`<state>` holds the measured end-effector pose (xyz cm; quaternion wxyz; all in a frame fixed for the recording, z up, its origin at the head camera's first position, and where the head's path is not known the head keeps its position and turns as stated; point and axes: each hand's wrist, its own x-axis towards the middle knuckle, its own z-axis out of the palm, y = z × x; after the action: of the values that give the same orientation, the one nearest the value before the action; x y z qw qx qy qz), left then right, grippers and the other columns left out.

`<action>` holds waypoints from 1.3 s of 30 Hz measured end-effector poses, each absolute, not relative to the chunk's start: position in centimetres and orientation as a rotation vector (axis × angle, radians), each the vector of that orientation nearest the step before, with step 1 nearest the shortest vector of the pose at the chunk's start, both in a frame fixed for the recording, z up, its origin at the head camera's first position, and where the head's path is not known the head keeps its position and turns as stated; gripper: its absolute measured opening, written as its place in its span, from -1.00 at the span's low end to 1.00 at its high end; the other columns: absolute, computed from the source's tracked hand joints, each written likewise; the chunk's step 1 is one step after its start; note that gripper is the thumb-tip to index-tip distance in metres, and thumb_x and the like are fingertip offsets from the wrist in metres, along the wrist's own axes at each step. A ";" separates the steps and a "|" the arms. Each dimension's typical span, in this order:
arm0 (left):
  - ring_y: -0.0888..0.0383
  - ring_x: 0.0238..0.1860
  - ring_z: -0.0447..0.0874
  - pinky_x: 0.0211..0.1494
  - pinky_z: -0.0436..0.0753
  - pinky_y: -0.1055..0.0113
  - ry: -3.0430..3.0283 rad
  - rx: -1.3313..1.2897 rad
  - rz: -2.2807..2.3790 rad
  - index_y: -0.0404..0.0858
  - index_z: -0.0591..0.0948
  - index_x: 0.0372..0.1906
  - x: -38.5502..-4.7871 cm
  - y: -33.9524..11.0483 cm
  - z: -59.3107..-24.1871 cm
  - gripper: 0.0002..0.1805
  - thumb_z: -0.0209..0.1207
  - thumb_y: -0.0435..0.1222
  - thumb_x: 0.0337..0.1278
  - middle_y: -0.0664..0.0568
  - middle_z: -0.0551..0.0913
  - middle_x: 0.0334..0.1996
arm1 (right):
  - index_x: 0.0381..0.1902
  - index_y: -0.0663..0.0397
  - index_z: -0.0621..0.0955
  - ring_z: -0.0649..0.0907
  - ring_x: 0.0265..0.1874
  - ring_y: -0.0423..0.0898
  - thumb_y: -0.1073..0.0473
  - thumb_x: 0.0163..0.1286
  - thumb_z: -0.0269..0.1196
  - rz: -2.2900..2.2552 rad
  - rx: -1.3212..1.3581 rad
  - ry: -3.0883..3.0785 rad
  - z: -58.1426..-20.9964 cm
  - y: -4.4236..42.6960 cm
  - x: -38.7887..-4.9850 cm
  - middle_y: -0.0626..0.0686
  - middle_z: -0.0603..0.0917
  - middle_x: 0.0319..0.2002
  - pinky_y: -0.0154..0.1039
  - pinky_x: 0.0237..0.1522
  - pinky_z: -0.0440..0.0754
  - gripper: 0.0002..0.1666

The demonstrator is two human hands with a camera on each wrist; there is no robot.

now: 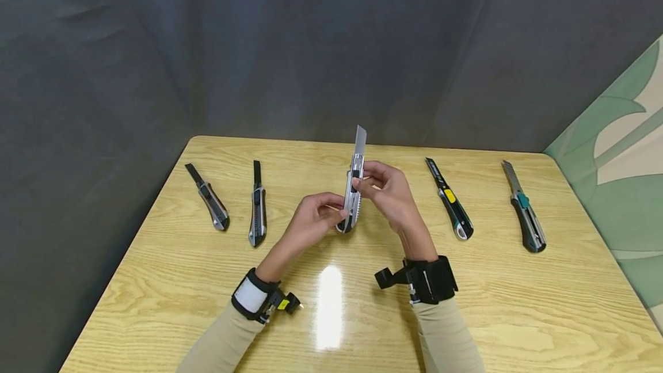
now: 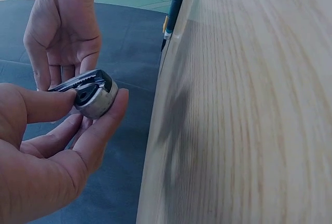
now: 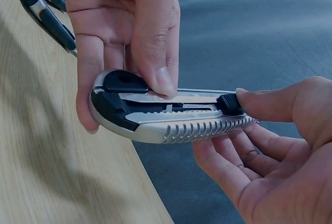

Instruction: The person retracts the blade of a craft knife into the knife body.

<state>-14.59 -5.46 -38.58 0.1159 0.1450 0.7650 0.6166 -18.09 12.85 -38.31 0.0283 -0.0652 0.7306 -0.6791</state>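
I take this for a staged recording spot indoors, though I cannot tell what building holds it: my head view shows a wood-grain table (image 1: 544,315) with utility knives (image 1: 258,212) spread out on it, a dark cloth (image 1: 331,45) behind, black camera straps (image 1: 437,280) on both wrists, and a green-and-cream leaf-patterned surface (image 1: 629,189) at right

No legible text, no readable numbers, signs
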 end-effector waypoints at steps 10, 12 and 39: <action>-0.16 -0.16 0.67 -0.12 0.68 -0.02 2.218 0.417 1.829 -0.44 0.59 -0.02 -14.5 -5.7 -39.0 -0.73 0.20 -0.43 0.18 -0.28 0.64 -0.10 | 0.05 0.17 0.57 0.64 -0.27 -0.10 0.26 0.25 0.32 -2.060 -0.221 2.258 -38.4 12.9 -18.0 0.25 0.61 -0.13 -0.18 -0.17 0.73 -0.61; -0.15 -0.16 0.67 -0.14 0.70 0.05 2.221 0.408 1.827 -0.45 0.60 -0.03 -14.3 -5.9 -39.0 -0.73 0.20 -0.44 0.16 -0.28 0.65 -0.10 | 0.05 0.16 0.56 0.65 -0.27 -0.10 0.27 0.24 0.32 -2.048 -0.219 2.243 -38.6 12.8 -17.9 0.26 0.62 -0.13 -0.18 -0.17 0.73 -0.60; 0.12 -0.19 0.69 -0.11 0.69 0.30 2.359 0.441 1.856 -0.23 0.66 -0.04 -16.0 -5.7 -41.4 -0.76 0.24 -0.34 0.17 0.00 0.70 -0.18 | -0.04 0.12 0.63 0.65 -0.28 -0.09 -0.02 0.29 0.29 -2.120 -0.119 2.249 -39.0 12.0 -18.1 0.12 0.64 -0.22 -0.03 -0.19 0.74 -0.60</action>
<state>-16.03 -5.68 -41.43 0.0537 0.1452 0.7764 0.6109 -18.07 12.03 -39.04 0.0241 -0.0385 0.7270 -0.6852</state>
